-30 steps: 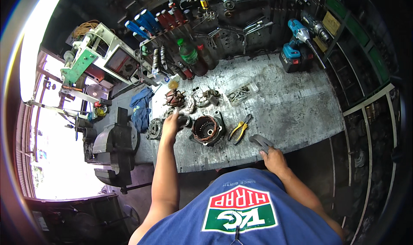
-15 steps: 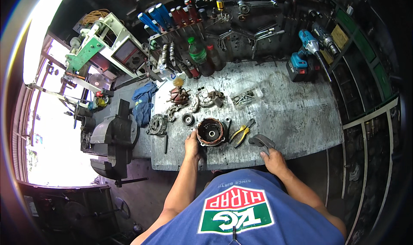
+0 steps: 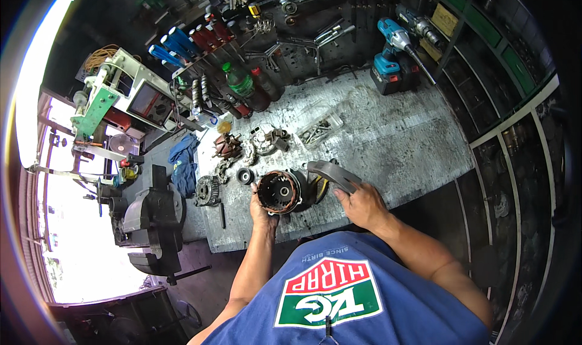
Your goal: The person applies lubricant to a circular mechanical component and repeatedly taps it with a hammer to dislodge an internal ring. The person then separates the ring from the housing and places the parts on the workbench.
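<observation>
My left hand (image 3: 263,216) grips the left side of an alternator housing (image 3: 297,194), a round metal body with a copper-wound ring inside, its open end facing up and tilted toward the left. Held in my right hand (image 3: 365,208) is a dark, curved, bar-like tool (image 3: 332,171) whose exact kind I cannot make out. Its far end points left, just beside the housing and apart from it. Yellow-handled pliers (image 3: 322,192) lie on the bench, partly hidden beneath the tool. Left of the housing sits a small round pulley-like part (image 3: 245,176).
On the metal workbench (image 3: 394,145) lie a rotor (image 3: 227,145), a finned end cover (image 3: 207,191), a short dark rod (image 3: 222,215) and a clear tray of bolts (image 3: 321,130). A cordless impact wrench (image 3: 391,60) and bottles (image 3: 239,81) stand behind. A vise (image 3: 148,217) is at left.
My right hand has brought the curved tool left and up, over the pliers, close to the housing. The housing is now tilted in my left hand. The whole view has shifted and turned.
</observation>
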Demonstrator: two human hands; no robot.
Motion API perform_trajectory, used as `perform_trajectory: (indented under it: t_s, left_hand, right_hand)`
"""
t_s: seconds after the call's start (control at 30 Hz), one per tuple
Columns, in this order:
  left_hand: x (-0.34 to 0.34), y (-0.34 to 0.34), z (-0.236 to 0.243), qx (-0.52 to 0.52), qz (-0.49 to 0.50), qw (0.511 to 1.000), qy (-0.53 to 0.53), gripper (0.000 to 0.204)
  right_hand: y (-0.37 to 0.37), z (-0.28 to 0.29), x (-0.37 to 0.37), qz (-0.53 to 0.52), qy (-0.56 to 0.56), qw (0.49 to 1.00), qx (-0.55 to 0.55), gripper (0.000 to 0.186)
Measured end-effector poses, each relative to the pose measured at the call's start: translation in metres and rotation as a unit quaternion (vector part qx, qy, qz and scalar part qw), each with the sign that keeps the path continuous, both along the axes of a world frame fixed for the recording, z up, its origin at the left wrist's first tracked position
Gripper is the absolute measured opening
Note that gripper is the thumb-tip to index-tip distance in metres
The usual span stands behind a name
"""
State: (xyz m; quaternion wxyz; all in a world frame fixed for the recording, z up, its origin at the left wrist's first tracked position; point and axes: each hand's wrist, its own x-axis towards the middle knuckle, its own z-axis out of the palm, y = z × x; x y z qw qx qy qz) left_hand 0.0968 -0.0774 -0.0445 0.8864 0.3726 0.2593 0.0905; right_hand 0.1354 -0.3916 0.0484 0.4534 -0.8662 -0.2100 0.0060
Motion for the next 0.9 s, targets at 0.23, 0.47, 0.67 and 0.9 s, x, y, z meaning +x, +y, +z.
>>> perform_trajectory:
  t_s: [0.23,0.47,0.67,0.9]
  left_hand:
    - [-0.007,0.004,0.027,-0.025,0.011,0.999,-0.037,0.054]
    - [-0.011,0.006,0.037,-0.064,0.007,0.995,-0.076,0.049]
    - [-0.021,0.016,0.055,0.016,0.066,0.998,-0.014,0.048]
    - [-0.025,0.015,0.056,0.000,0.032,0.995,-0.100,0.054]
  right_hand:
    - [0.009,0.068,-0.003,0.013,0.017,0.997,-0.076,0.038]
    - [0.012,0.068,-0.006,0.063,-0.019,0.994,-0.086,0.033]
    - [0.025,0.016,-0.010,0.031,0.078,0.993,-0.081,0.031]
    - [0.030,0.080,0.003,0.029,0.020,0.996,-0.088,0.035]
